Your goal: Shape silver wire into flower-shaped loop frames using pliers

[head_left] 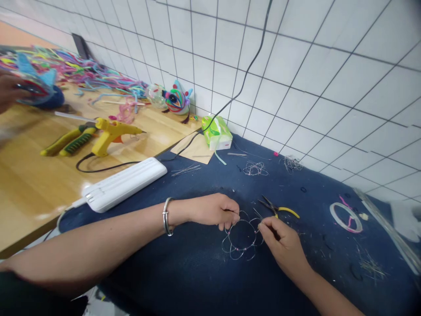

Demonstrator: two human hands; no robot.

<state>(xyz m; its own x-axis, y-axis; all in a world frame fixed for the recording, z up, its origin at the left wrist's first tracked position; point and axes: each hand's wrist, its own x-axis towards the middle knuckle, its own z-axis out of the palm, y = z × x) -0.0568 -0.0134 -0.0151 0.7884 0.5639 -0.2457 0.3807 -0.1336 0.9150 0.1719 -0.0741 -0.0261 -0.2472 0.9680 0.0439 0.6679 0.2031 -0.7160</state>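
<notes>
A thin wire ring with looped petals and small pinkish beads, the wire flower (pixel 245 249), hangs between my two hands over the dark blue cloth (pixel 184 267). My left hand (pixel 215 210), with a silver bangle on its wrist, pinches the flower's upper left edge. On the right side, my right hand (pixel 283 239) holds a petal loop between thumb and forefinger. Loose wire ends stick up beside its fingertips. Just beyond my right hand lie pliers with yellow handles (pixel 288 211), their jaws pointing up and left.
Wire coils (pixel 255 168) and a tissue pack (pixel 217 132) lie beyond my hands. A white power bank (pixel 125 184), glue gun (pixel 110 135) and green-yellow pliers (pixel 70 140) are left. A ring-shaped spool (pixel 345 218) sits right. Another person's hand (pixel 9 90) holds a blue craft piece (pixel 46 90).
</notes>
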